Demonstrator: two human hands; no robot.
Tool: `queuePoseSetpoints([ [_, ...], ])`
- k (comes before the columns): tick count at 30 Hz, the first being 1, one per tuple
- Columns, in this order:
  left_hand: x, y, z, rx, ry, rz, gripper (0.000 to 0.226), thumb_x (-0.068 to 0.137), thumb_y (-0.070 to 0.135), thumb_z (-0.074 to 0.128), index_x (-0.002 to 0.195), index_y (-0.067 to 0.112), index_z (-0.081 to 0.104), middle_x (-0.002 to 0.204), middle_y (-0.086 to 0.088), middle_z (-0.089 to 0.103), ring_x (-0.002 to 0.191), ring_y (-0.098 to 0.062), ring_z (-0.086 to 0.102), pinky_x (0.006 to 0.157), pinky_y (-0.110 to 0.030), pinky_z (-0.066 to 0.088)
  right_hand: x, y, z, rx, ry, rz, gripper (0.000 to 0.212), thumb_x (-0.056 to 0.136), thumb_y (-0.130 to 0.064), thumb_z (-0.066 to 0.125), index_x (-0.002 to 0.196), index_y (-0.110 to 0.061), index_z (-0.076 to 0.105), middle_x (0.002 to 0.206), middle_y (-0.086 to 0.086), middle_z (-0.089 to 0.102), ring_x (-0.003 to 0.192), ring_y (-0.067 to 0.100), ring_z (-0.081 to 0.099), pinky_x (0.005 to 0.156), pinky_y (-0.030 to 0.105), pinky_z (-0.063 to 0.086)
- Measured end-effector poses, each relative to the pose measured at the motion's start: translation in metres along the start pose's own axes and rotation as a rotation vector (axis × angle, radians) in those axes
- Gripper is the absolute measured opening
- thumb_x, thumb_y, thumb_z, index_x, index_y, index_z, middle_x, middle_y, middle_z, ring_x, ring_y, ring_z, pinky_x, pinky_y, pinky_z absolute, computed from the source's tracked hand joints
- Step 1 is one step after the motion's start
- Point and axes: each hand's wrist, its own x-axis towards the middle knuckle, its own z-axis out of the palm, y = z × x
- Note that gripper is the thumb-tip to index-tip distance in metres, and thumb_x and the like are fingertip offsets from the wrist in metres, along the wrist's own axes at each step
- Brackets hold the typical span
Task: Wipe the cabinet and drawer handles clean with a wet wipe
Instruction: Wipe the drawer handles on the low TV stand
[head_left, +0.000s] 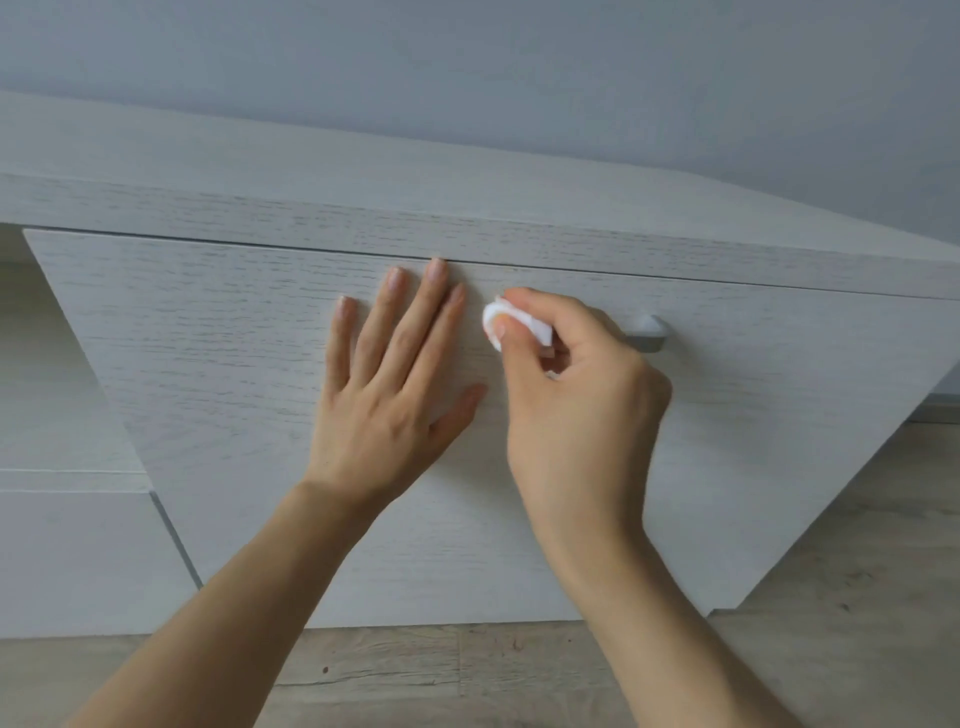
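Observation:
A pale wood-grain cabinet door (218, 364) fills the middle of the head view. Its grey metal handle (647, 332) runs across the upper part; only the right end shows, the rest is hidden behind my right hand. My right hand (576, 395) is closed around a folded white wet wipe (514, 325), which sits at the handle's left end. My left hand (384, 384) lies flat on the door just left of the wipe, fingers spread and holding nothing.
The cabinet's top board (363, 171) juts out above the door under a grey wall (519, 67). Another cabinet front (78, 561) stands at the lower left. Wood-look floor (857, 545) lies below and to the right.

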Motion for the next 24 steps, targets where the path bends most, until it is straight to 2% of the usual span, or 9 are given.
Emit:
queuePoseSetpoints([
  [3,-0.011,-0.019,-0.012,0.030,-0.049,-0.032,0.069,0.096,0.049,0.046,0.150,0.014,0.020,0.156,-0.006,0.019,0.147,-0.022,0.008,0.117,-0.049,0.002,-0.002,-0.002,0.000,0.035,-0.050,-0.020,0.011,0.084,-0.008,0.068,0.093,-0.012,0.073,0.090,-0.003,0.073,0.084,0.004,0.062,0.074,0.000,0.041],
  [7,-0.022,-0.035,-0.027,0.023,-0.136,-0.041,0.068,0.096,0.049,0.043,0.149,0.012,0.022,0.156,-0.007,0.016,0.147,-0.022,0.003,0.119,-0.047,0.005,-0.034,0.007,-0.002,0.101,-0.088,-0.110,0.010,0.082,-0.003,0.070,0.091,-0.007,0.073,0.090,0.000,0.072,0.082,0.007,0.066,0.078,0.011,0.048],
  [13,-0.046,-0.049,-0.055,0.087,-0.317,-0.022,0.067,0.094,0.045,0.042,0.148,0.008,0.026,0.157,-0.006,0.018,0.145,-0.028,0.013,0.119,-0.044,0.007,-0.055,0.027,0.003,0.285,-0.233,0.373,0.014,0.083,-0.008,0.069,0.093,-0.017,0.073,0.091,-0.009,0.071,0.083,-0.008,0.062,0.071,0.001,0.042],
  [18,-0.061,-0.069,-0.094,0.179,-0.516,-0.033,0.064,0.093,0.042,0.042,0.144,0.004,0.036,0.154,-0.010,0.026,0.142,-0.028,0.024,0.116,-0.047,0.019,-0.060,0.026,0.015,0.305,-0.406,0.420,0.009,0.083,-0.017,0.069,0.092,-0.019,0.073,0.088,-0.007,0.071,0.080,-0.003,0.061,0.068,0.002,0.041],
  [22,-0.062,-0.080,-0.129,0.232,-0.754,-0.044,0.062,0.093,0.042,0.037,0.141,0.004,0.043,0.151,-0.012,0.033,0.139,-0.030,0.033,0.115,-0.048,0.024,-0.065,0.019,0.024,0.303,-0.506,0.406,0.010,0.083,-0.017,0.069,0.093,-0.019,0.072,0.091,-0.006,0.070,0.081,-0.005,0.061,0.066,-0.002,0.039],
  [24,-0.062,-0.083,-0.146,0.243,-0.858,-0.050,0.062,0.092,0.043,0.035,0.140,0.005,0.045,0.148,-0.012,0.039,0.135,-0.030,0.039,0.114,-0.047,0.027,-0.067,0.012,0.029,0.278,-0.609,0.410,0.012,0.084,-0.017,0.068,0.095,-0.017,0.072,0.095,-0.003,0.070,0.083,-0.002,0.062,0.066,-0.003,0.039],
])
